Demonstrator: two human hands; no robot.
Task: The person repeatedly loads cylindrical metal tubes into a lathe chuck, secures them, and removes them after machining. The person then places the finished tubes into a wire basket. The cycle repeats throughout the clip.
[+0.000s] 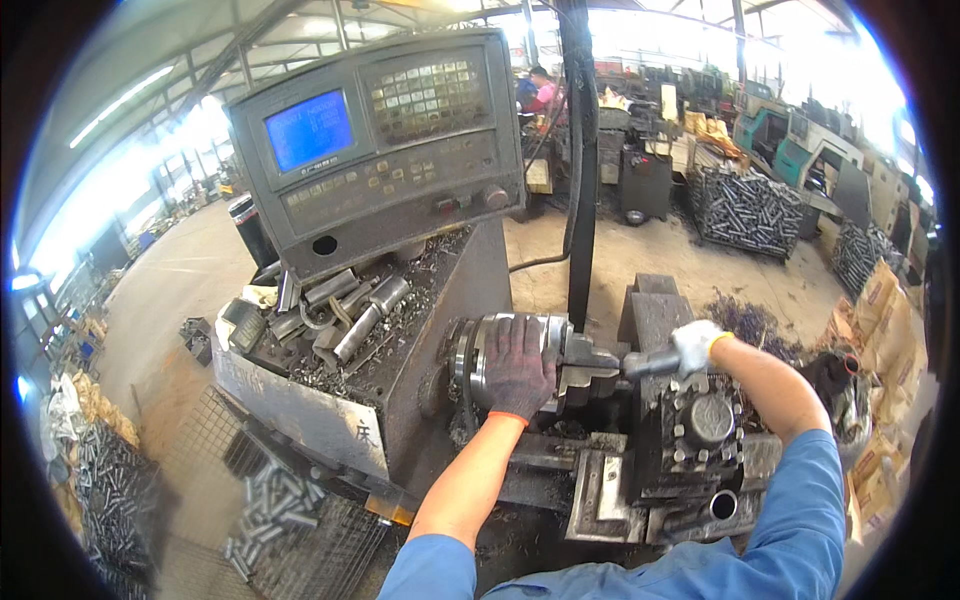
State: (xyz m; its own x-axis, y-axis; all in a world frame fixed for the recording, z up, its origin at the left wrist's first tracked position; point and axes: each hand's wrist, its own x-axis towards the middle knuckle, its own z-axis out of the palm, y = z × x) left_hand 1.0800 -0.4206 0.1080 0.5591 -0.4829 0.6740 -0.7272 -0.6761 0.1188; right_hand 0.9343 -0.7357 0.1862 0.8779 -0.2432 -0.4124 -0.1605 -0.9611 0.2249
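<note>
My left hand (pixel 518 365), in a dark glove with an orange cuff, lies flat with its fingers stretched over the lathe chuck (pixel 476 352). The chuck's steel jaws (pixel 588 352) stick out just right of that hand. In a whitish glove, my right hand (pixel 695 347) is closed round a grey metal cylinder (pixel 650 364). The cylinder's left end comes close to the jaws; whether it touches them I cannot tell. Below my right hand sits the tool post (pixel 706 418), with bolts about its round top.
A control panel (pixel 380 150) with a blue screen rises at upper left. Metal parts and chips (pixel 345 310) cover the ledge below it. Loose tubes (pixel 270 515) lie on a mesh at lower left. A black post (pixel 580 170) stands behind the chuck; a full parts bin (pixel 748 208) is beyond.
</note>
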